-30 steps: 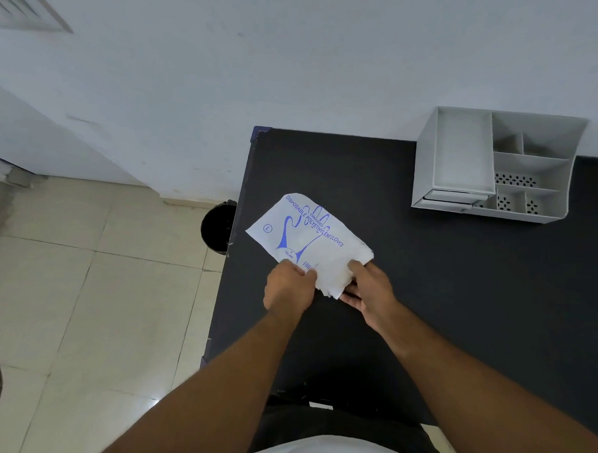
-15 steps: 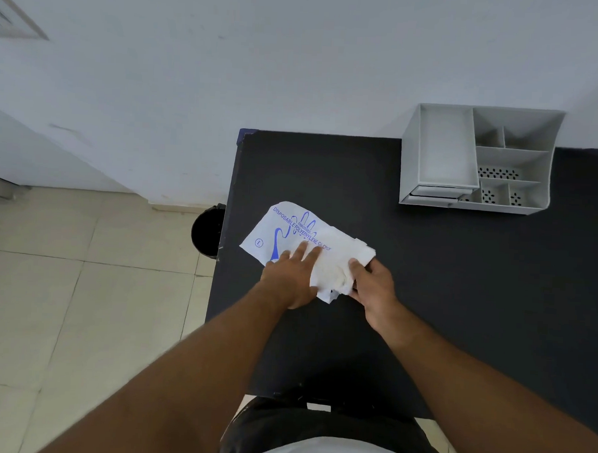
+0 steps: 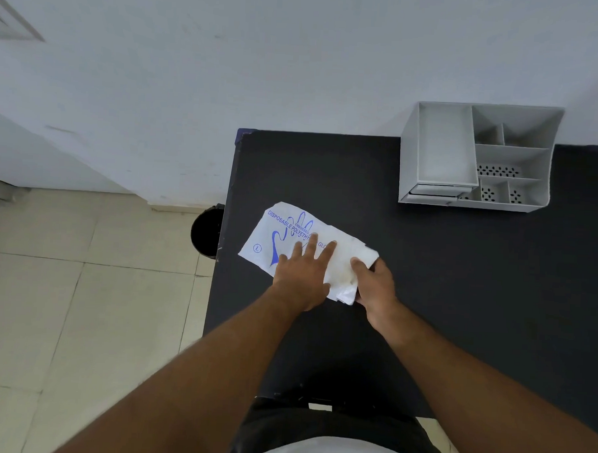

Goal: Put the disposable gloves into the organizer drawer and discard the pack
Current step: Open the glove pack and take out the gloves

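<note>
Pressing flat, your left hand [image 3: 300, 277] spreads open-fingered atop the glove pack [image 3: 300, 240], while your right hand [image 3: 374, 284] pinches its near end; pack lies well short of the organizer [image 3: 410, 156].

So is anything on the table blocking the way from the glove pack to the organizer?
Nothing visible does. The glove pack lies under the left hand, its end gripped by the right hand; only bare black table lies between it and the gray organizer.
</note>
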